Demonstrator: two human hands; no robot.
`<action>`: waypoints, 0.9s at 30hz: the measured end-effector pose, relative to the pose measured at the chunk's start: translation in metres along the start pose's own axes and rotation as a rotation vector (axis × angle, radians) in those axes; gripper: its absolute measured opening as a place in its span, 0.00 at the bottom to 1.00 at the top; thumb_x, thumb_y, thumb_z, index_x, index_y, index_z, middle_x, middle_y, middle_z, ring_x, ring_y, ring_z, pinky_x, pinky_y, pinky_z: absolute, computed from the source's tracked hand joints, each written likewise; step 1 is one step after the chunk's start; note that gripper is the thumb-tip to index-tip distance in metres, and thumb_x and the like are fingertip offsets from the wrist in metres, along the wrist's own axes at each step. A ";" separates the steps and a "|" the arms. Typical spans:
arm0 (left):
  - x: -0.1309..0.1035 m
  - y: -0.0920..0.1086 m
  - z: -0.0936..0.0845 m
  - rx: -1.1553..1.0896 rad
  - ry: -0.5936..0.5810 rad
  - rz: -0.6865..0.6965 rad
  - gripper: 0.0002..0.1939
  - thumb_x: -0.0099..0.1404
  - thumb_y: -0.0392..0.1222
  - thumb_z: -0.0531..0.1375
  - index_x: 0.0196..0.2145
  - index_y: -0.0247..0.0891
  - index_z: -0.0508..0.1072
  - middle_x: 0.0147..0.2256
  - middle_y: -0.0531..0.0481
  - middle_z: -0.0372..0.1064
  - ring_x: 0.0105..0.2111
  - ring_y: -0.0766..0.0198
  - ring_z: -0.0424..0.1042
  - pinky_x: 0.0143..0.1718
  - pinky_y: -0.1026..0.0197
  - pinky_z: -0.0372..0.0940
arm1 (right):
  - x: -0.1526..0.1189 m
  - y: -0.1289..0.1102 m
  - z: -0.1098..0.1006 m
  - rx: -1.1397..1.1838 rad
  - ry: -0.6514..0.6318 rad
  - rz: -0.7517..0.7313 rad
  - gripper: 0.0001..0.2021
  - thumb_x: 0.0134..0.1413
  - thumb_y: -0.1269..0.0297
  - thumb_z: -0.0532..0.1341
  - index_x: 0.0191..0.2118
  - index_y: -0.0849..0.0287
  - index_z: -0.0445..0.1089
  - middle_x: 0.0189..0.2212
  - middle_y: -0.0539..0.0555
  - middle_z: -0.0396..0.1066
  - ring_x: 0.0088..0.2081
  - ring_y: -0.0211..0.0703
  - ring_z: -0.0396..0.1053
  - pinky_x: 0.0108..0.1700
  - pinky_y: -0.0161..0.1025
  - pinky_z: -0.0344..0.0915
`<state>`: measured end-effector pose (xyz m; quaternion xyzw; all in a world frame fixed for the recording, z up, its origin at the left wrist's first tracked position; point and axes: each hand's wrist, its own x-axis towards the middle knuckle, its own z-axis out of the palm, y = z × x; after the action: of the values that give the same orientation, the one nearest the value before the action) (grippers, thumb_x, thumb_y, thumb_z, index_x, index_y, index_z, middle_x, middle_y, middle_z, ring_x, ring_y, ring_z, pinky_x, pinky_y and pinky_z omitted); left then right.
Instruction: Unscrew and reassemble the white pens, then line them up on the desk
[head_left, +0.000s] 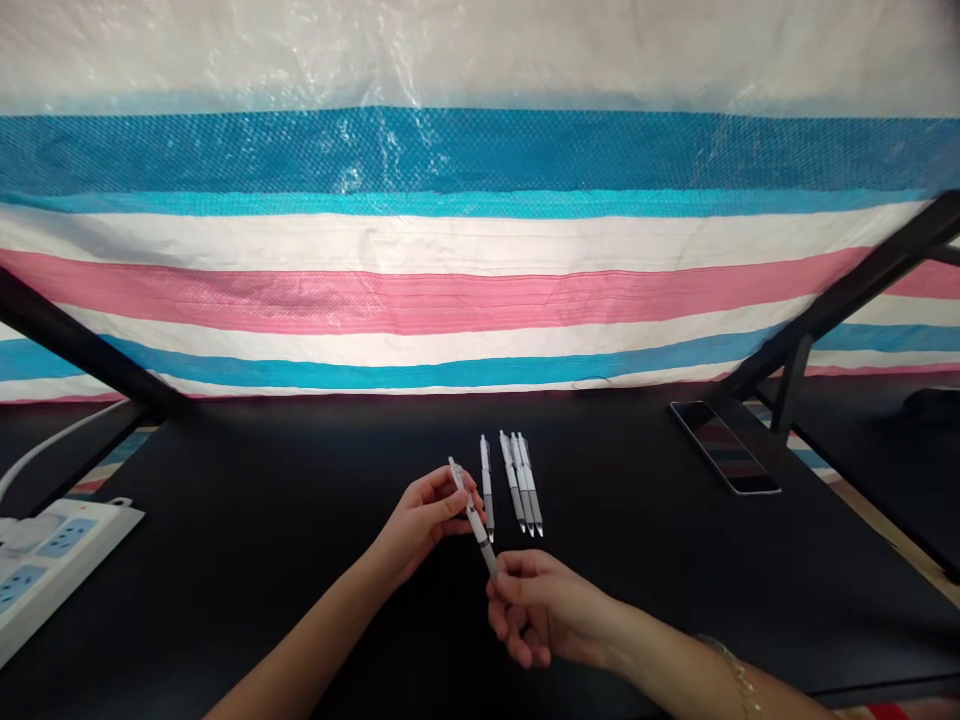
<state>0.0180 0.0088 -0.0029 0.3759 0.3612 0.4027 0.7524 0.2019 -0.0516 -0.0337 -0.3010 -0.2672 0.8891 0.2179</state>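
A white pen with a grey grip [478,526] is held slantwise between my two hands, above the black table. Its clip end is pinched by my left hand [439,512], thumb against the barrel. My right hand [544,605] closes on the grey lower end, and the tip is hidden in its fingers. Just beyond my left fingers lies a single similar pen [486,480] on the table. To its right, several matching pens [521,480] rest side by side, their tips toward me.
A phone [724,447] lies on the black table [300,450] at the right. At the left edge sits a white power strip [67,560] with a cable. Dark slanted frame bars [832,300] flank the table, and a striped plastic sheet [480,300] hangs behind.
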 end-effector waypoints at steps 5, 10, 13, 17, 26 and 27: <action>0.000 -0.001 0.000 0.000 0.003 -0.004 0.07 0.57 0.40 0.63 0.32 0.35 0.72 0.29 0.48 0.70 0.31 0.61 0.73 0.33 0.60 0.69 | 0.000 0.000 0.000 0.029 -0.055 0.013 0.18 0.55 0.52 0.55 0.42 0.63 0.61 0.34 0.58 0.70 0.23 0.38 0.71 0.17 0.28 0.59; 0.000 0.000 0.001 0.003 0.006 -0.017 0.06 0.57 0.39 0.63 0.32 0.35 0.71 0.29 0.48 0.70 0.30 0.61 0.73 0.32 0.61 0.68 | 0.000 0.000 -0.001 0.002 -0.029 -0.006 0.16 0.52 0.54 0.60 0.37 0.64 0.62 0.28 0.53 0.69 0.21 0.35 0.69 0.17 0.27 0.59; 0.000 0.000 0.001 -0.002 0.013 -0.004 0.06 0.57 0.39 0.63 0.32 0.35 0.72 0.29 0.48 0.70 0.31 0.61 0.73 0.33 0.61 0.68 | 0.001 0.000 0.000 0.035 -0.032 -0.002 0.20 0.55 0.50 0.55 0.40 0.65 0.63 0.33 0.56 0.68 0.24 0.37 0.71 0.19 0.30 0.62; 0.000 0.000 0.001 -0.008 0.015 -0.017 0.06 0.56 0.39 0.64 0.32 0.36 0.72 0.29 0.48 0.70 0.31 0.61 0.73 0.33 0.60 0.69 | 0.000 0.001 0.000 0.020 -0.001 -0.031 0.16 0.49 0.56 0.63 0.36 0.62 0.62 0.24 0.48 0.65 0.19 0.33 0.67 0.18 0.27 0.58; -0.001 0.000 0.002 0.014 0.027 -0.014 0.07 0.56 0.40 0.64 0.32 0.36 0.72 0.29 0.48 0.70 0.31 0.61 0.72 0.32 0.61 0.68 | 0.001 0.002 0.002 0.008 0.063 -0.071 0.16 0.47 0.57 0.65 0.37 0.63 0.64 0.22 0.48 0.65 0.21 0.34 0.66 0.19 0.28 0.59; -0.001 0.000 0.003 0.010 0.023 -0.015 0.07 0.56 0.40 0.64 0.32 0.36 0.71 0.29 0.48 0.70 0.31 0.61 0.72 0.32 0.61 0.68 | 0.001 0.002 0.001 -0.004 0.061 -0.069 0.16 0.46 0.58 0.66 0.36 0.63 0.64 0.20 0.47 0.64 0.20 0.33 0.65 0.19 0.27 0.57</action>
<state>0.0198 0.0071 -0.0010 0.3724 0.3747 0.3995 0.7492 0.1996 -0.0528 -0.0347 -0.3189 -0.2725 0.8710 0.2558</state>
